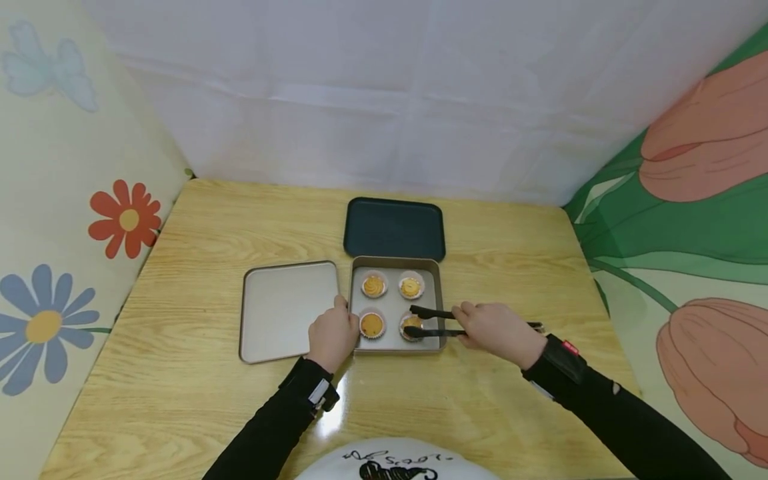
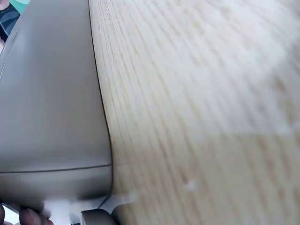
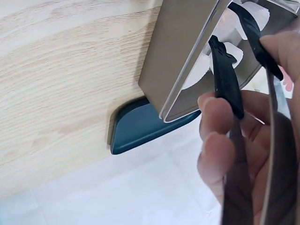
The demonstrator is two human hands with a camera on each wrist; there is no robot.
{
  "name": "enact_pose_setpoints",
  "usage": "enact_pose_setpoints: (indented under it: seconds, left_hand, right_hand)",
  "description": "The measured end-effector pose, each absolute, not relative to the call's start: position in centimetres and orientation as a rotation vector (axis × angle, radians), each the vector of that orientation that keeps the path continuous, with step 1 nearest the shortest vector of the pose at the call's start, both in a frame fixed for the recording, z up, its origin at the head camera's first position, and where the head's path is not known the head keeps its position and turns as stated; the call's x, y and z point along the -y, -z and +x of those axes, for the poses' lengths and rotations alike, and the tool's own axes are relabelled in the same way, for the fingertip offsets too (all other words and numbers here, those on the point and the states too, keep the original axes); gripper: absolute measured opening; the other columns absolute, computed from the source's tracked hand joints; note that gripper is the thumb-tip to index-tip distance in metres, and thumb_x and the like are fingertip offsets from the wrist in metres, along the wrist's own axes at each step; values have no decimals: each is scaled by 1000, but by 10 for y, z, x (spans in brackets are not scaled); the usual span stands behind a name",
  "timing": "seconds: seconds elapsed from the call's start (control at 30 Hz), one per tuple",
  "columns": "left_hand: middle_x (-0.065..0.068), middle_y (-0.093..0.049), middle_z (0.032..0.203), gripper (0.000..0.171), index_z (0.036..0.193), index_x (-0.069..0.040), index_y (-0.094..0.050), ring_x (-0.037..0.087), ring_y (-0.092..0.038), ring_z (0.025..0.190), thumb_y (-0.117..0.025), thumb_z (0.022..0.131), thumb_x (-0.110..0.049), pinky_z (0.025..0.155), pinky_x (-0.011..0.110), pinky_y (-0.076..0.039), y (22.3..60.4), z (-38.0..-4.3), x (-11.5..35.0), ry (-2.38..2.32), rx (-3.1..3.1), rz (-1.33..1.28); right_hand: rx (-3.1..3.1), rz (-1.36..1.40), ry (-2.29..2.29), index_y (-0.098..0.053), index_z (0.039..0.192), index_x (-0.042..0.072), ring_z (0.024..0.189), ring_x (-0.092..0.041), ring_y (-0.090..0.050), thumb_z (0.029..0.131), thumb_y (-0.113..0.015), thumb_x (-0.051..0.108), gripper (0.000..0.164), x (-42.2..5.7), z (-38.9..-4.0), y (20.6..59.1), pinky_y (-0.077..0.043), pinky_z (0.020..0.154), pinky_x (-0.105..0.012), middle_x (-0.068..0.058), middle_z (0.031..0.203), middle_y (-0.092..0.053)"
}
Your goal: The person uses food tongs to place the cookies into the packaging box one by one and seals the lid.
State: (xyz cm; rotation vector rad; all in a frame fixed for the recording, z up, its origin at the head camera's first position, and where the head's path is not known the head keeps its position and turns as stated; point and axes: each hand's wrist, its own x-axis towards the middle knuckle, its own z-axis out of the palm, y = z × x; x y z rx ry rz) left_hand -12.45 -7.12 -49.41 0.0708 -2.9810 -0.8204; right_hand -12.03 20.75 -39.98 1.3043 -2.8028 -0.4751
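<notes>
A square metal baking pan (image 1: 396, 345) holds several small cupcakes in white paper cups, two at the back and two at the front. My left hand (image 1: 333, 333) grips the pan's left wall near the front; in the left wrist view its fingertips show only at the bottom edge, by the pan wall (image 2: 51, 93). In my right hand (image 1: 495, 330) is a pair of black-tipped tongs (image 1: 441, 333), reaching over the pan's right wall. The tong tips (image 3: 227, 84) are spread on either side of the front right cupcake (image 1: 412, 325) and partly cover it.
A flat metal lid or tray (image 1: 288, 310) lies left of the pan, close to my left hand. Behind the pan is a dark green tray (image 1: 394, 229), near the table's back edge. A white cloth (image 1: 384, 100) hangs behind the wooden table (image 1: 510, 267).
</notes>
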Motion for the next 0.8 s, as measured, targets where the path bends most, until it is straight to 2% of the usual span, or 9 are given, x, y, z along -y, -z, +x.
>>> enact_pose_setpoints:
  seconds: [0.23,0.37,0.47,0.57,0.63,0.8]
  left_hand:
    - [9,-51,58,13,86,-5,-46,25,-50,47,-50,82,-17,41,39,-35,495,-127,70,826,3005,37]
    - [9,-50,58,13,85,-5,-46,24,-49,47,-50,82,-17,41,39,-35,495,-127,71,837,3005,34]
    - [9,-50,58,13,85,-5,-46,25,-50,47,-51,81,-17,41,39,-35,493,-126,73,838,3003,43]
    - [9,-51,59,13,86,-5,-46,25,-50,48,-51,82,-17,42,40,-35,492,-126,74,842,3007,43]
    - [10,-51,59,14,87,-4,-46,25,-50,48,-51,82,-17,42,39,-36,493,-126,74,846,3013,43]
    - [10,-50,57,16,89,-3,-47,24,-50,47,-52,82,-16,42,39,-35,496,-124,74,844,3011,49]
  right_hand:
    - [2863,1185,278,-60,112,0,55,-10,-49,80,-67,34,47,-216,-119,392,-41,48,-25,-6,79,-55]
    - [2892,805,-112,-54,119,-5,55,-12,-49,84,-64,28,49,-228,-121,389,-42,48,-27,-13,84,-56]
    - [2834,446,-394,-48,122,-9,56,-20,-53,88,-60,25,49,-236,-128,393,-44,47,-35,-20,87,-56]
    - [2760,176,-475,-50,118,-12,58,-30,-56,90,-57,25,47,-242,-138,403,-44,48,-42,-26,86,-56]
    - [2747,45,-459,-54,110,-13,58,-32,-55,90,-57,26,43,-244,-146,413,-43,48,-43,-25,83,-55]
    - [2811,-188,-402,-56,95,-12,52,-30,-51,89,-55,28,40,-241,-160,441,-39,44,-41,-21,74,-52]
